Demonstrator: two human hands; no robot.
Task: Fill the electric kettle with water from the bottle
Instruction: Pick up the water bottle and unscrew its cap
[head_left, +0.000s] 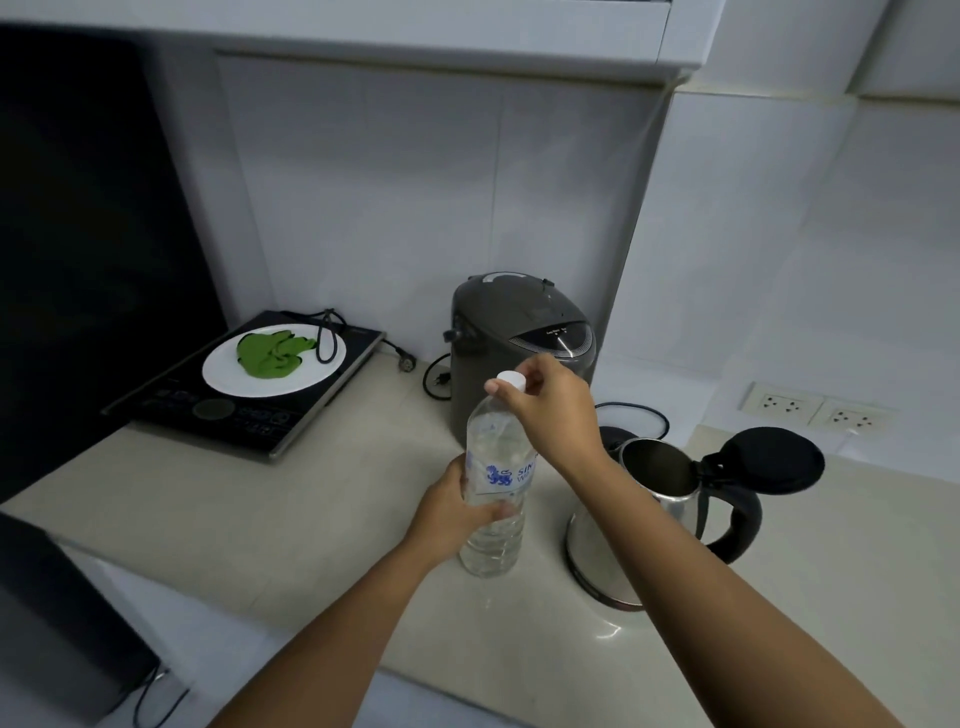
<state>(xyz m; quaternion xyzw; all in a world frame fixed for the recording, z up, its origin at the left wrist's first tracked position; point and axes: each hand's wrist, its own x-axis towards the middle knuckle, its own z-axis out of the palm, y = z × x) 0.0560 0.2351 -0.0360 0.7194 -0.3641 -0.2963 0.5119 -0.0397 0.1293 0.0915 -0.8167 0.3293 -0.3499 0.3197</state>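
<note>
Counter (291, 499) bears one kettle (623, 540); left hand (447, 512) grips one bottle (496, 499); right hand (550, 410) pinches cap (511, 380)

1. The bottle (495, 499) label was partly covered by the right wrist, so its print could not be read whole.
2. The kettle (660, 514) front was hidden behind the right forearm.
3. The hob (249, 400) markings were too small to read.

A clear plastic bottle (496, 499) with a blue-printed label is stood upright on the table (260, 509), its white cap (511, 380) on. Just right of it, a steel kettle (649, 514) with black handle is stood, lid (774, 460) hinged open.
</note>
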